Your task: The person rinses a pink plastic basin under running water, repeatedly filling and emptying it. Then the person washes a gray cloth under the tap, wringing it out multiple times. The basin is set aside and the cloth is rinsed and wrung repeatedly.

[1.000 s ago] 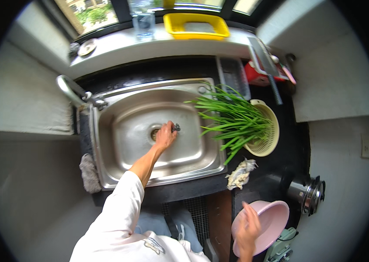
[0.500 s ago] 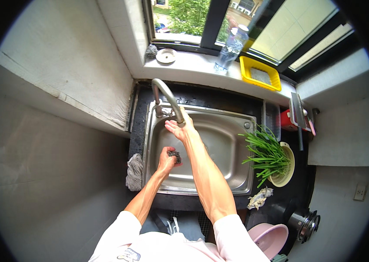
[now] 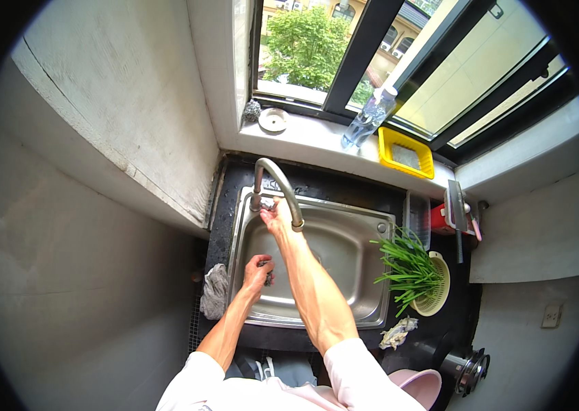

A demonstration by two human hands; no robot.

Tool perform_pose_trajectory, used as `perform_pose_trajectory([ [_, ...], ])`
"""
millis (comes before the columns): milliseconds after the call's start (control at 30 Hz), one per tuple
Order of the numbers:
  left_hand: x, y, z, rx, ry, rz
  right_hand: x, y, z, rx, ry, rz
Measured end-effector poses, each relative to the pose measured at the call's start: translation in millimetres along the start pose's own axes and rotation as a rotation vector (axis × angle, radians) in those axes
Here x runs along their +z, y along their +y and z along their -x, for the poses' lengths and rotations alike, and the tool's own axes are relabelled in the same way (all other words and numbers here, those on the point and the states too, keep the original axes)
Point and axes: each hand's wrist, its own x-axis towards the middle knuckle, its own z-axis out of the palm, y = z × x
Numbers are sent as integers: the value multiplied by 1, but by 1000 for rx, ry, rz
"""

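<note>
My left hand (image 3: 256,272) is over the left part of the steel sink (image 3: 344,264), its fingers curled around a dark grey steel wool scrubber (image 3: 268,277). My right hand (image 3: 276,218) reaches across to the back left of the sink. Its fingers close around the small faucet handle (image 3: 268,204) beside the base of the curved metal faucet (image 3: 278,172). The spout comes down over my right wrist. No stream of water shows below it.
On the right stand a pale strainer basket (image 3: 444,288) with green stalks (image 3: 409,268), a crumpled cloth (image 3: 399,333) and a cleaver (image 3: 456,219). A grey rag (image 3: 215,291) lies left of the sink. A plastic bottle (image 3: 370,118) and yellow basket (image 3: 406,154) line the windowsill.
My right hand has moved from under the spout, with fingers stretched out, to the faucet handle. My left hand keeps the scrubber and has turned slightly. The whole view has shifted.
</note>
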Motion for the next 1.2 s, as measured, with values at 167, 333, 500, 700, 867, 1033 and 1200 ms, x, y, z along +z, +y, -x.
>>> perform_pose_trajectory([
  [167,6,5,-14,-32,73,144,-20,26,19,-271,-252,169],
  [333,21,0,-44,69,97,341,-58,3,65,-520,-284,1060],
  [500,76,-1,-88,206,-11,291,-112,-4,104,-423,-279,620],
  [700,123,-11,-71,143,-216,41,-155,-6,59,-311,-182,234],
  [867,88,-2,-44,15,-80,391,-124,33,51,-847,-94,629],
  [1033,60,10,-30,-48,-183,681,-100,44,54,-949,-108,920],
  [1200,69,19,-41,132,-133,656,-112,35,85,-987,-199,1092],
])
